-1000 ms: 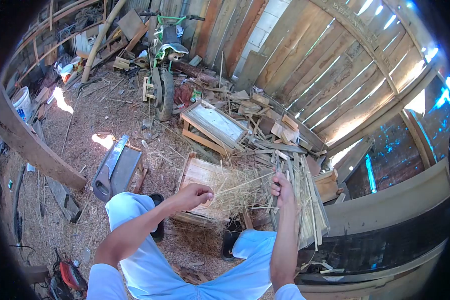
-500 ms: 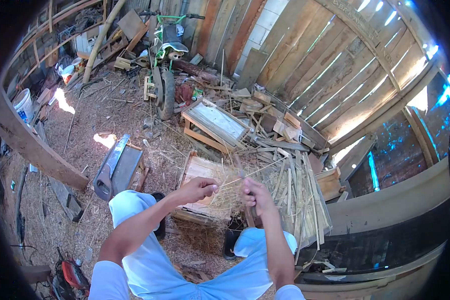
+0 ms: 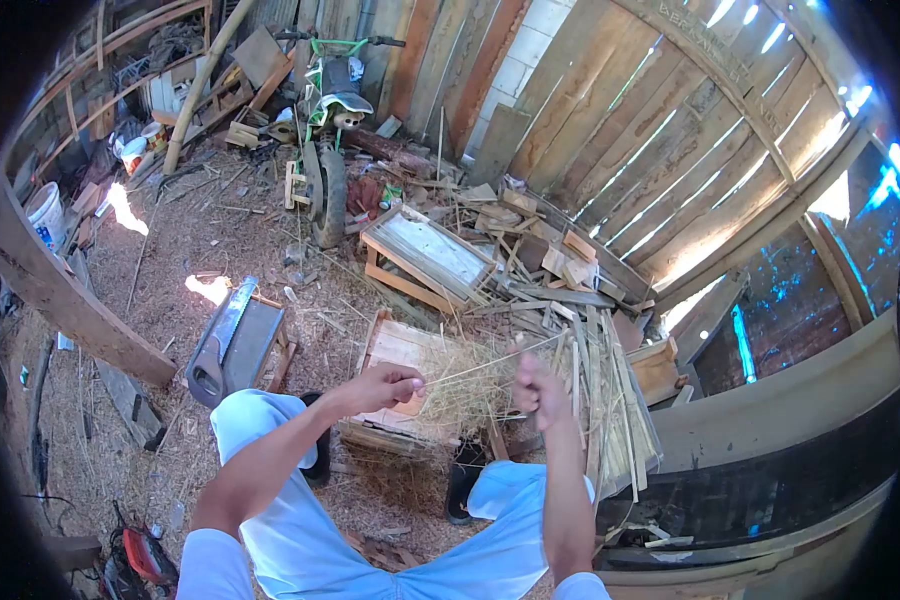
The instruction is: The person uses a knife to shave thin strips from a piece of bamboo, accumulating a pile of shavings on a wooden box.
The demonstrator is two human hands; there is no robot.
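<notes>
My left hand (image 3: 390,388) is closed in a pinch on one end of a thin, pale strip of wood or bamboo (image 3: 470,373). The strip slants up to the right, past my right hand (image 3: 542,392). That hand is a closed fist, smeared by motion, round what looks like a knife; its blade hardly shows now. Beneath the strip, a tangle of fine curly shavings (image 3: 460,395) covers the right part of a low wooden box or stool (image 3: 395,345) between my feet.
A handsaw (image 3: 232,335) rests on a small dark-topped bench (image 3: 260,340) at left. Long thin strips (image 3: 620,400) are piled at right. Behind them lie a wooden frame (image 3: 430,255), scrap wood (image 3: 560,250) and a small motorbike (image 3: 330,150). Shavings litter the floor.
My right hand has moved right and slightly down, away from my left hand, so more of the strip shows between them. My left hand has shifted slightly left, still pinching the strip.
</notes>
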